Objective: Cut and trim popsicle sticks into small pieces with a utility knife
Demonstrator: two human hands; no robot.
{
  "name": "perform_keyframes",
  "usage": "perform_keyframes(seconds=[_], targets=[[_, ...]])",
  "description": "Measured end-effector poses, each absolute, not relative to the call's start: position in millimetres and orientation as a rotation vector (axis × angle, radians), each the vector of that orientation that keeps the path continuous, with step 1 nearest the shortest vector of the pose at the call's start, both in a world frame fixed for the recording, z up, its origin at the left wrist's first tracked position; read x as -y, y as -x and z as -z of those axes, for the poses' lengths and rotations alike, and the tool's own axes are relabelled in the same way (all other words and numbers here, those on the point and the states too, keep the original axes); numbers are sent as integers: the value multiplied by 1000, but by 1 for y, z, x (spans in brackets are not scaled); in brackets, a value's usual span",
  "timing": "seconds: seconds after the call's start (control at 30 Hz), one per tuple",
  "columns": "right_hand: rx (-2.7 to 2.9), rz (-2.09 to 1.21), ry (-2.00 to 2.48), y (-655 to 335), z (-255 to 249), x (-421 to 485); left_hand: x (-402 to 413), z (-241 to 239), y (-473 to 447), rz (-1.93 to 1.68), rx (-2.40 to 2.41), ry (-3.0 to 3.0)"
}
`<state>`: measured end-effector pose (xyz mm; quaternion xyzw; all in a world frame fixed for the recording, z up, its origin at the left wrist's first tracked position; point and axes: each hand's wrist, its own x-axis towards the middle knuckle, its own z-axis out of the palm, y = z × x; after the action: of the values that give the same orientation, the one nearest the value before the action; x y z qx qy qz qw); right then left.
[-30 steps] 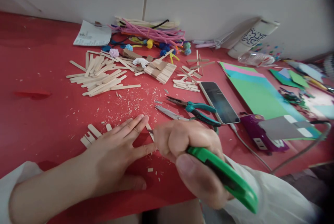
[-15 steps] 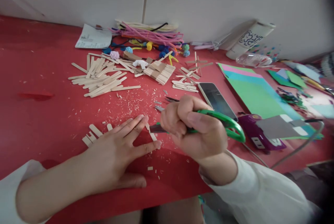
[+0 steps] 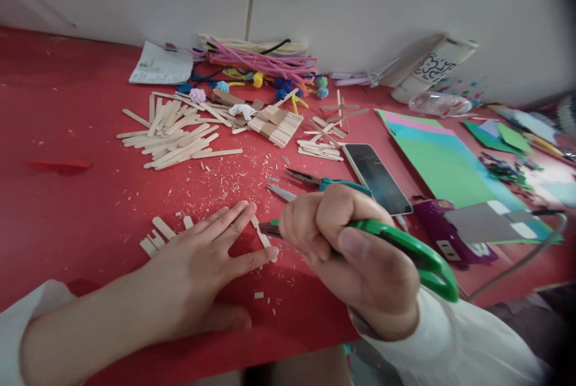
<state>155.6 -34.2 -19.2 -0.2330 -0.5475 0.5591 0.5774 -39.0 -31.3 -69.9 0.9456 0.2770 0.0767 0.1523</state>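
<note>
Nearest you, your left hand (image 3: 198, 266) lies flat on the red table (image 3: 67, 134). Its grip is released and the fingers are spread. Forefinger and thumb bracket one pale wooden craft stick (image 3: 261, 236), which lies on the table touching the fingertips.

Your right hand (image 3: 351, 248) has its grip clenched around one green-handled craft knife (image 3: 405, 248), and the blade tip meets the stick.

To cut well, I would judge:
- Press the stick down hard on both sides of the blade.
- Draw the knife away from your thumb, which sits very close to the edge.
- Score in light passes rather than forcing one cut.

Left of your wrist lie about four short pale stick offcuts (image 3: 155, 236), close together. Wood shavings are scattered all around.

Just past your right knuckles is one pair of teal-handled pliers (image 3: 333, 182), with one grey metal tool (image 3: 283, 193) beside it. Next to them are one dark-screened phone (image 3: 377, 177) and one purple plastic device (image 3: 454, 236) with a cable.

Farther out:
- A loose heap of long wooden sticks (image 3: 175, 134) is too tangled to count.
- One block of stacked stick pieces (image 3: 275, 123) lies to its right.
- A fan of coloured paper sheets (image 3: 441, 158) lies beyond the phone.

Against the wall are a bundle of pink pipe cleaners (image 3: 265, 62) and one white printed leaflet (image 3: 161, 65).
</note>
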Motion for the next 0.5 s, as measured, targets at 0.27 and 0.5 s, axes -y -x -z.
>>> perform_keyframes(seconds=[0.27, 0.5], targets=[[1297, -1286, 553, -154, 20, 35, 29, 66, 36, -206, -803, -2692], [1293, -1240, 584, -150, 22, 39, 28, 59, 33, -94, -816, -2667]])
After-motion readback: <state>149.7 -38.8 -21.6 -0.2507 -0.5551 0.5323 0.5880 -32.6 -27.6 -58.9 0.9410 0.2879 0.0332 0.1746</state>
